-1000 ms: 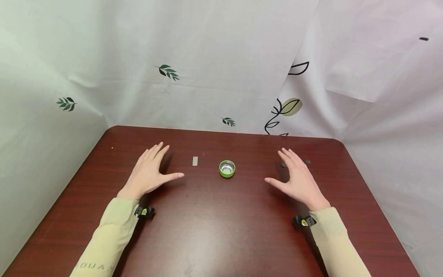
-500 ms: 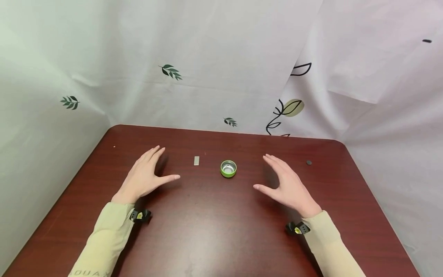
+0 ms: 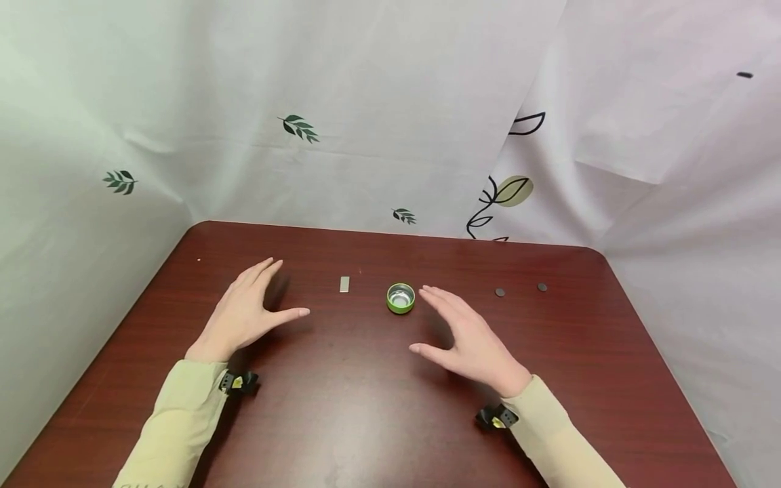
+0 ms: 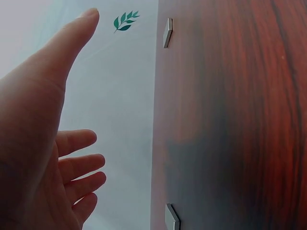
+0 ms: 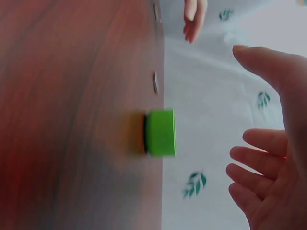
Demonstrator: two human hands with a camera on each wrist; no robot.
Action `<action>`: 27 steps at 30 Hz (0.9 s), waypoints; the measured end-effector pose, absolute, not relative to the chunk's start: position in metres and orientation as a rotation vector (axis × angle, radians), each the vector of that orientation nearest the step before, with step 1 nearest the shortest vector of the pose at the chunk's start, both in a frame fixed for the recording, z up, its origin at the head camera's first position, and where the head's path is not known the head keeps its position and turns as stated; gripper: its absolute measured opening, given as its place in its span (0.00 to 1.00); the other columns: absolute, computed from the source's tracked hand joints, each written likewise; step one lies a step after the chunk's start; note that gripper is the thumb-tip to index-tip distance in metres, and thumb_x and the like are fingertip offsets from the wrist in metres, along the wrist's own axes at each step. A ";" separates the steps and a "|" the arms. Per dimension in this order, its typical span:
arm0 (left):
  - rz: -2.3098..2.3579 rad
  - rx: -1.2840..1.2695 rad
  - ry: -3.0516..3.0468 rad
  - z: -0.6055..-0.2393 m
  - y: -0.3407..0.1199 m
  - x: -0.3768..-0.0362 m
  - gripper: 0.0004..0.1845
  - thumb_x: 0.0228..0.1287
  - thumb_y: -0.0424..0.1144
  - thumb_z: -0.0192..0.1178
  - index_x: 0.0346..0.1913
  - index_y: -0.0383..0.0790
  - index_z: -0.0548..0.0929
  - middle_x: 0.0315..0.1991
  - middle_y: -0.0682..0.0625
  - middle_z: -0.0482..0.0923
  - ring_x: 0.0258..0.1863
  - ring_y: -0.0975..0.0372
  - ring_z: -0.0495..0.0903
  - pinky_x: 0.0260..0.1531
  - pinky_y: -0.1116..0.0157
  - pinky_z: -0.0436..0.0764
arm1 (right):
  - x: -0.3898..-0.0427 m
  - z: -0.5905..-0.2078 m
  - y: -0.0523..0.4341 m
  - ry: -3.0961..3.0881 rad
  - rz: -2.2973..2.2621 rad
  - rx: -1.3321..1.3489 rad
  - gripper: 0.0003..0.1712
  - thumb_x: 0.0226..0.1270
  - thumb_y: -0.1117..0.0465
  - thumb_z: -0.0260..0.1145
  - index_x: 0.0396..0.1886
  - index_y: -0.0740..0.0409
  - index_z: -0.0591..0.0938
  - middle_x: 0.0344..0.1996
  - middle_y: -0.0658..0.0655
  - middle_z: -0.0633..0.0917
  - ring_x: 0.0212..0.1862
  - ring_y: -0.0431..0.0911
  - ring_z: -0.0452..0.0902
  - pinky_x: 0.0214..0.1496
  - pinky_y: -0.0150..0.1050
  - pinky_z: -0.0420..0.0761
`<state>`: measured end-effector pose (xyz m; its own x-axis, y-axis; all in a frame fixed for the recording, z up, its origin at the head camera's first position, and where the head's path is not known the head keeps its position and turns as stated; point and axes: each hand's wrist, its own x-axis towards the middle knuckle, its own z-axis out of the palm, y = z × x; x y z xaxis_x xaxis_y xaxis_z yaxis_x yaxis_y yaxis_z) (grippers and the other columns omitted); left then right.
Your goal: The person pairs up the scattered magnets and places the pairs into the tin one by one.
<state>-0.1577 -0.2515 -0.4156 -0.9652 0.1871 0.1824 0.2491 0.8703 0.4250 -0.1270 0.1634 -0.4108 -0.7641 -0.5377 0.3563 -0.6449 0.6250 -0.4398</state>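
A small round green tin (image 3: pixel 400 299) with a shiny silver inside stands on the brown table, its mouth facing up. My right hand (image 3: pixel 470 339) is just right of it, thumb and fingers spread apart, holding nothing. In the right wrist view the tin (image 5: pixel 161 132) appears as a green block shape in front of my fingers (image 5: pixel 261 160). My left hand (image 3: pixel 238 315) hovers at the left with its thumb stretched out and nothing in it. A flat silvery rectangular piece (image 3: pixel 344 284) lies between that hand and the tin. A second metal piece (image 4: pixel 171 218) shows in the left wrist view.
Two small dark discs (image 3: pixel 500 292) lie on the right back part of the brown table (image 3: pixel 342 420). A tiny white speck (image 3: pixel 198 259) is near the left back corner. White cloth (image 3: pixel 378 102) with leaf prints hangs behind and beside the table.
My right hand has moved left, from near the dark discs to beside the green tin, uncovering a disc. My left hand has drifted slightly left and toward the front.
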 end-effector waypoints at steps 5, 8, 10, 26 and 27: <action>-0.691 -0.354 -2.897 -0.417 -0.252 -0.157 0.60 0.52 0.76 0.65 0.78 0.37 0.62 0.76 0.37 0.57 0.74 0.40 0.56 0.68 0.38 0.57 | -0.123 -0.416 0.143 -2.611 0.840 1.083 0.49 0.60 0.39 0.76 0.75 0.58 0.70 0.72 0.55 0.70 0.74 0.46 0.61 0.72 0.46 0.65; -0.693 -0.357 -2.889 -0.417 -0.253 -0.155 0.60 0.53 0.75 0.65 0.78 0.37 0.62 0.76 0.36 0.57 0.73 0.39 0.56 0.67 0.37 0.57 | -0.121 -0.419 0.133 -2.612 0.841 1.129 0.49 0.61 0.41 0.76 0.75 0.58 0.70 0.72 0.55 0.70 0.74 0.45 0.61 0.72 0.45 0.64; -0.692 -0.352 -2.885 -0.417 -0.254 -0.154 0.60 0.52 0.75 0.66 0.78 0.37 0.62 0.76 0.36 0.58 0.73 0.39 0.56 0.66 0.36 0.58 | -0.120 -0.419 0.126 -2.614 0.851 1.154 0.48 0.62 0.41 0.75 0.76 0.58 0.68 0.73 0.55 0.70 0.74 0.46 0.61 0.72 0.44 0.64; -0.697 -0.316 -2.869 -0.414 -0.272 -0.149 0.61 0.49 0.74 0.70 0.76 0.34 0.65 0.74 0.35 0.61 0.72 0.39 0.58 0.67 0.38 0.58 | -0.135 -0.417 0.067 -2.697 0.864 1.132 0.47 0.67 0.40 0.70 0.77 0.56 0.66 0.76 0.52 0.64 0.75 0.44 0.58 0.73 0.43 0.63; -0.699 -0.314 -2.868 -0.414 -0.275 -0.148 0.61 0.49 0.74 0.70 0.76 0.34 0.65 0.73 0.34 0.62 0.71 0.38 0.59 0.66 0.37 0.59 | -0.137 -0.418 0.064 -2.706 0.862 1.129 0.47 0.67 0.40 0.70 0.78 0.56 0.66 0.76 0.53 0.64 0.75 0.44 0.58 0.73 0.43 0.62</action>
